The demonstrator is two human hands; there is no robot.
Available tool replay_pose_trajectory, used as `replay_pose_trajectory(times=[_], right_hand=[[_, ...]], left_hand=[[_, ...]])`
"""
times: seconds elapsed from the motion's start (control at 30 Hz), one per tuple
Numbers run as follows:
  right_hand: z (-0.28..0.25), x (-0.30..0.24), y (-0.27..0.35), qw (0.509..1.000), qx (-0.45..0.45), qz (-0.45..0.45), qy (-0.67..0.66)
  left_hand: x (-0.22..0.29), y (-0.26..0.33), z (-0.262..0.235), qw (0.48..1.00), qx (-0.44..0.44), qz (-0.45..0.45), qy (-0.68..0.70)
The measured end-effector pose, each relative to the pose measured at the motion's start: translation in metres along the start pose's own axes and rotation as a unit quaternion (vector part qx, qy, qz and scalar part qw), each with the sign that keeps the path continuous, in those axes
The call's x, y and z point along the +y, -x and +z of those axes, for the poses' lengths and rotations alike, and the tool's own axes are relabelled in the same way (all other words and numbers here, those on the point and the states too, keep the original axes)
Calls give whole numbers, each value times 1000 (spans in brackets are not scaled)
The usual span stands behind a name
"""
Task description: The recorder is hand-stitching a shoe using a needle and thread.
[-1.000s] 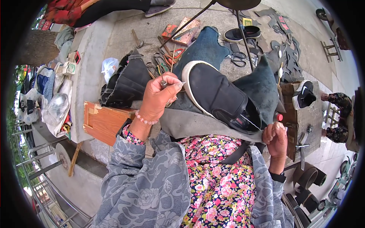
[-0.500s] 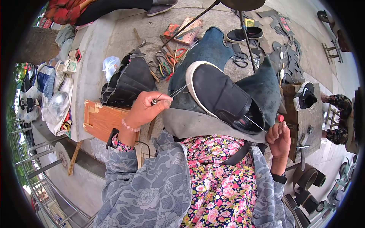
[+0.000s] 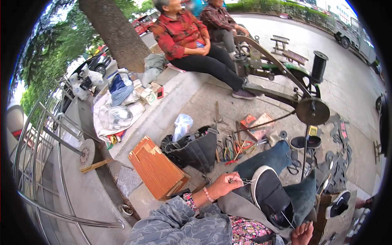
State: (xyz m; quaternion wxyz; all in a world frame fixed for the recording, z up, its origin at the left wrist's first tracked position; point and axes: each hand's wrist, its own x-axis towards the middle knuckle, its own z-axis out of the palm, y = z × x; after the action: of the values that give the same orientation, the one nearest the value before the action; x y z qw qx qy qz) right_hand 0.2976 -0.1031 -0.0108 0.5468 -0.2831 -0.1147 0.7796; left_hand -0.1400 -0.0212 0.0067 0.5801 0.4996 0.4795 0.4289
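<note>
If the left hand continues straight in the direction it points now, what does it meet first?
The left hand points right, fingers pinched on a thin thread. It would most likely first meet the white-edged sole of the black shoe on the lap, though depth is hard to judge.

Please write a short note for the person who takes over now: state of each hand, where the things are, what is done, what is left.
Left hand: pinches a thread at the shoe's edge.
Right hand: low at the picture's edge, by the shoe's heel; grip unclear.
Shoe: black, white-edged sole up, on the lap.
Tools lie on the ground beyond, beside a black bag and a wooden box.
Done: thread runs through the sole edge.
Left: probably more stitches; cannot tell how many.
</note>
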Motion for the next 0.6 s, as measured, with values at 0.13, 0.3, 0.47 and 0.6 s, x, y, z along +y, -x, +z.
replay_pose_trajectory(times=[0.13,0.3,0.47,0.6], right_hand=[[2,-11,-13,997,40,5,67],[-4,-12,-36,999,-30,30,33],[-7,-15,-47,999,-18,47,11],[-29,-23,-48,999,6,32,-20]], left_hand=[[5,24,-16,963,39,-97,247],[10,57,-41,891,26,-34,453],[13,98,-88,913,132,-23,386],[9,121,-115,895,176,-7,410]])
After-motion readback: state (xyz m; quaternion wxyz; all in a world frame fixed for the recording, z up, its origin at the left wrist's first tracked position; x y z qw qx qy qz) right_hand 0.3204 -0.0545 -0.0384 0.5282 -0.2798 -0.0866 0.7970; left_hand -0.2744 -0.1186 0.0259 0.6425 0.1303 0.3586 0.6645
